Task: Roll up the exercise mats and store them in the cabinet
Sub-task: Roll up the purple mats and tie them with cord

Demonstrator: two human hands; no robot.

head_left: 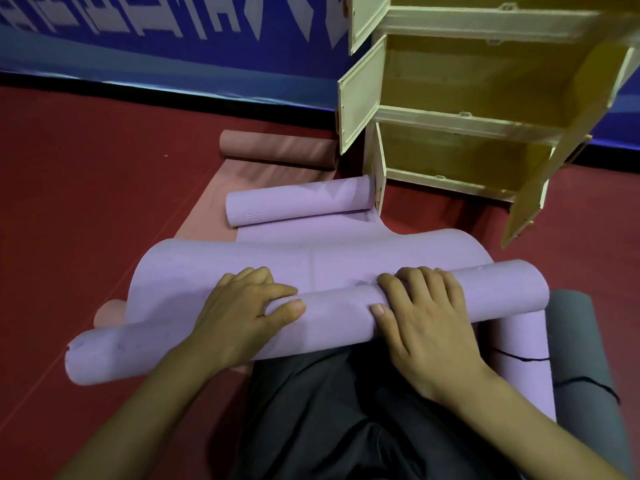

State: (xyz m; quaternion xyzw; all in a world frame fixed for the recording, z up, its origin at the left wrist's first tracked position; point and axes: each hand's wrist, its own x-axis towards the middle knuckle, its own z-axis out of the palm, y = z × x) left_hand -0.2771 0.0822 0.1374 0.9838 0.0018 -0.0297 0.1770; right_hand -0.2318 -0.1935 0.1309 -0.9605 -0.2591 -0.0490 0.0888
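A purple exercise mat (pixel 311 261) lies partly rolled in front of me, its near end wound into a roll (pixel 332 313) across my lap. My left hand (pixel 242 313) and my right hand (pixel 422 317) both lie on top of this roll, fingers curled over its far side and thumbs on the near side. The mat's far end is curled into a second small roll (pixel 298 202) by the cabinet. A pink mat (pixel 277 150) lies beyond, also curled at its far end. The cream cabinet (pixel 467 116) stands at the upper right with its doors open and its shelves bare.
A rolled purple mat (pixel 516 362) and a rolled grey mat (pixel 578 358) lie at my right side, with a black cord across them. The floor (pixel 86 202) is dark red. A blue banner wall (pixel 173 39) runs along the back. An open cabinet door (pixel 526 209) juts toward me.
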